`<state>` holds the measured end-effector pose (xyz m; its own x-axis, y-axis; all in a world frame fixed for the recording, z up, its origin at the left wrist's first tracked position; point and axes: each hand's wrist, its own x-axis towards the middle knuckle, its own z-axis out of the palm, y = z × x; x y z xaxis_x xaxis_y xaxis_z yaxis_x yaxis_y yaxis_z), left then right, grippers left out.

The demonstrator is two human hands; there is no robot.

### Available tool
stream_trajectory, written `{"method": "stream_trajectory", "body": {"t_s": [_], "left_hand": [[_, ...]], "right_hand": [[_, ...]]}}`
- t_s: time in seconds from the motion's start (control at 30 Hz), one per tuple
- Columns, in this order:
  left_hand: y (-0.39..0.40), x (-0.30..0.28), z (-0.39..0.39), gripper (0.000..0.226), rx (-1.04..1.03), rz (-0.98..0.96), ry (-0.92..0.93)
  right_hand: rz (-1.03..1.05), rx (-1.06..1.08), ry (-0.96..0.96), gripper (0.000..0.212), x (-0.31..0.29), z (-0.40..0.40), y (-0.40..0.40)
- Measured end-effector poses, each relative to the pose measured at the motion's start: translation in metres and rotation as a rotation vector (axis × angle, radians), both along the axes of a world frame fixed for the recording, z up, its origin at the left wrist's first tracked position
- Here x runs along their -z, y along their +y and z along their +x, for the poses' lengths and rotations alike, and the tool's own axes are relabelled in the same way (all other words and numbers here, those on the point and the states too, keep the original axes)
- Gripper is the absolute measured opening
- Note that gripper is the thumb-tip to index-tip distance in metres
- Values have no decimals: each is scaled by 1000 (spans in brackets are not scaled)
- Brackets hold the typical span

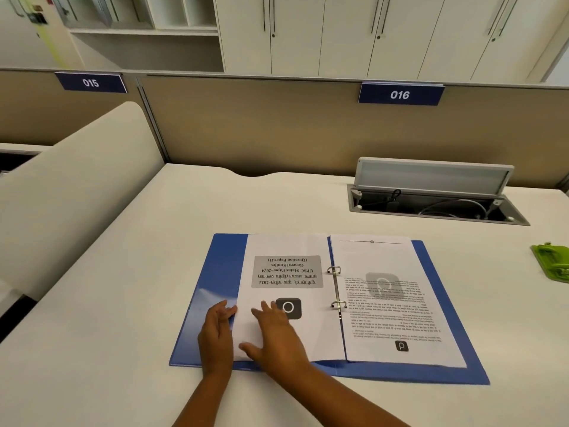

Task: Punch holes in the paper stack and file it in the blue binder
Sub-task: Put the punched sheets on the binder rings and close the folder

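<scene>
Paper stack under right hand, in binder

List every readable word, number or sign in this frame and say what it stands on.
"015": blue sign on the partition, left.
"016": blue sign on the partition, right.
"UPSC Mains Paper-2024", "General Studies", "(Question Paper-II)": upside down in the grey box on the left page in the blue binder; a Hindi line below it.
Right page body text: too small to read.

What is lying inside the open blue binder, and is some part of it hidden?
The blue binder holds paper sheets on both sides of its two metal rings. The left hand and right hand rest on the left sheets, covering their near corner. Lower pages are hidden.
</scene>
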<state>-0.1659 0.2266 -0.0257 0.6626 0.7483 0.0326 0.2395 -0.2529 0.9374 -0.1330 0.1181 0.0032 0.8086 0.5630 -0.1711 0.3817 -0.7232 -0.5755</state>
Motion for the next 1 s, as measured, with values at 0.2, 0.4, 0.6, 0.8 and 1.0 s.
{"method": "stream_trajectory", "body": {"t_s": [0.2,0.4,0.6,0.8,1.0], "left_hand": [[3,4,2,29,-4,-22,11],[3,5,1,28,5,14,2],[2,5,2,29,-20,-37,-42],[1,6,3,37,-20,42,-17],[-1,4,1,37,-6,26,-36]], "right_hand": [[-225,-111,1,86,7,-7,20],[-240,-118,-7,80,7,-7,19],[-206,-113,-12,53,11,-1,14],[43,123,64,44,6,9,3],[360,355,106,53,-12,20,-23]]}}
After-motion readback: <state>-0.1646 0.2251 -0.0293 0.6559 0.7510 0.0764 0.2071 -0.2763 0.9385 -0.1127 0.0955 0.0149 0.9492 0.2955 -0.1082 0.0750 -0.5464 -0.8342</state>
